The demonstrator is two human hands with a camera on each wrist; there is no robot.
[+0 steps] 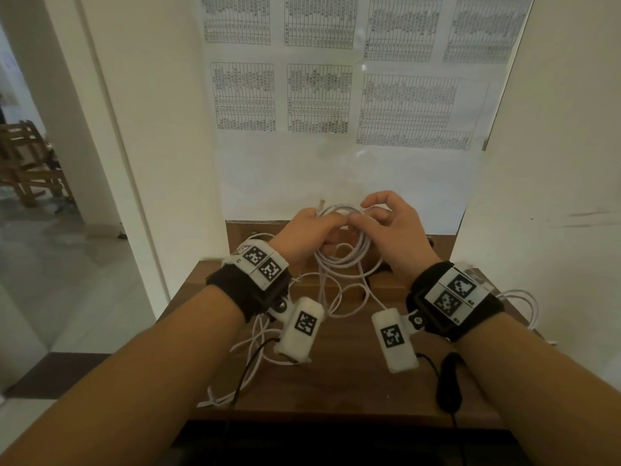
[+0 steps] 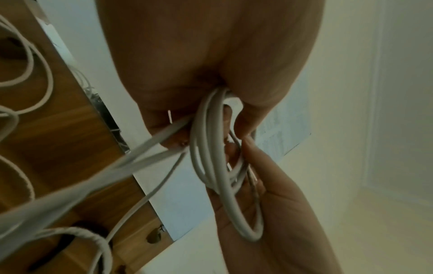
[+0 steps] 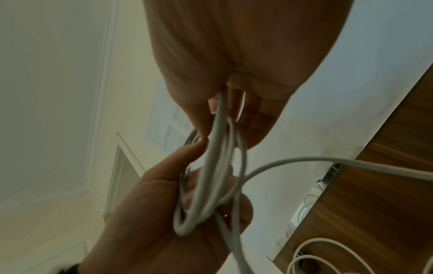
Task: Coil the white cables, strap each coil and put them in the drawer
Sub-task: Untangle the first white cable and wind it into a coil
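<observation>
Coiling in mid-air at twelve o'clock above the wooden table (image 1: 336, 381): left hand (image 1: 304, 235) clenched round the gathered loops of the white cable (image 1: 349, 250), right hand (image 1: 386, 227) pinching the strands at the coil's top, index and thumb raised clear. Trailing from the coil toward six o'clock, a loose tail (image 1: 336, 297) draped over the tabletop among other slack white cables (image 1: 524, 307) at four and seven o'clock.

Probably light, limp yet springy, smooth-skinned; likely to uncoil if let go. Best held where all loops cross, at the top of the ring, leaving the bottom free for a strap.

Seen only from the left wrist: loops (image 2: 218, 157) threaded between fingers, right palm (image 2: 269, 213) cupped beneath. Shown only from the right wrist: one strand (image 3: 328, 163) arcing away to three o'clock. Given only from the head: the whole layout. No drawer or strap identifiable anywhere.
</observation>
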